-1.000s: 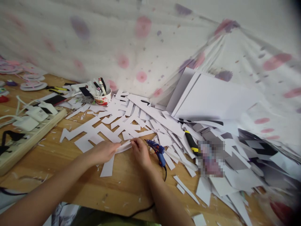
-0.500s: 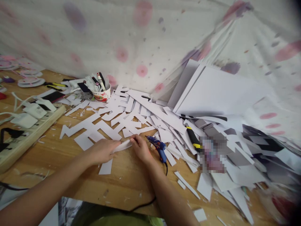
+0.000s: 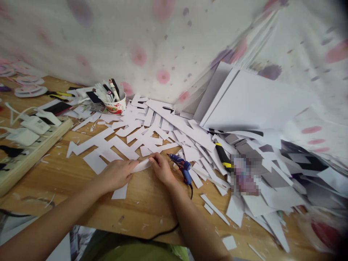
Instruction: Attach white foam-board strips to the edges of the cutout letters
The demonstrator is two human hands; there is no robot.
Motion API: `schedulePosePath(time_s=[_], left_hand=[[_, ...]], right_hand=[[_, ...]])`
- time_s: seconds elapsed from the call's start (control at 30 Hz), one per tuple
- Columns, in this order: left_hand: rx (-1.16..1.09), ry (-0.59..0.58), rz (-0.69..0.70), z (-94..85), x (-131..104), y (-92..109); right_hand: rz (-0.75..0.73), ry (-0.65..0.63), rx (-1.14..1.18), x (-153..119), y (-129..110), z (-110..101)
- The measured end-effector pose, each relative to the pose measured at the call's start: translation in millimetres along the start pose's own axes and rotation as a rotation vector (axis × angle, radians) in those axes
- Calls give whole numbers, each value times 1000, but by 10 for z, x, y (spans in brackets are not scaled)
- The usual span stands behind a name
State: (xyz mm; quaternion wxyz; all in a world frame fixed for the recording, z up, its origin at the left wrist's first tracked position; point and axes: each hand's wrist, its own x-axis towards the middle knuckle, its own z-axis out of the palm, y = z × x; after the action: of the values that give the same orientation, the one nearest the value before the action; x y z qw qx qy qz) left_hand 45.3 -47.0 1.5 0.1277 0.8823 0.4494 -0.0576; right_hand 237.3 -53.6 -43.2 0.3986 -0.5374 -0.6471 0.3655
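Observation:
Between my two hands is a narrow white strip [image 3: 141,166], which looks like foam board or card. My left hand [image 3: 117,175] is closed on its left end, and my right hand [image 3: 161,169] pinches the right end with thumb and fingers. Just right of my right hand a blue hot glue gun [image 3: 182,167] lies on the wooden table [image 3: 141,210], a glue stick at its back. Below my left hand a small white piece [image 3: 119,192] lies flat, partly covered by the hand. Cut white pieces [image 3: 122,146] spread out beyond both hands.
A power strip [image 3: 35,154] with white chargers runs along the left. Behind stands a paper cup [image 3: 116,107] of pens. A yellow-black utility knife [image 3: 223,156] lies among offcuts at right, before large white boards [image 3: 244,99]. The glue gun's cord [image 3: 165,232] crosses the table's front edge.
The view has shifted slightly. Both hands keep their grip on the white strip, whose visible part between them lies a little flatter to view; nothing has been let go.

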Motion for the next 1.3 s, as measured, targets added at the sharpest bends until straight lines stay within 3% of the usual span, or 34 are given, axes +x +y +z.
schedulePosePath(time_s=[0.7, 0.9, 1.3], left_hand=[[32, 3, 27, -2, 21, 11], [47, 77, 91, -19, -31, 51], [107, 86, 108, 30, 29, 4]], right_hand=[[22, -3, 9, 14, 43, 1], [13, -17, 15, 6, 39, -17], [23, -40, 76, 7, 29, -32]])
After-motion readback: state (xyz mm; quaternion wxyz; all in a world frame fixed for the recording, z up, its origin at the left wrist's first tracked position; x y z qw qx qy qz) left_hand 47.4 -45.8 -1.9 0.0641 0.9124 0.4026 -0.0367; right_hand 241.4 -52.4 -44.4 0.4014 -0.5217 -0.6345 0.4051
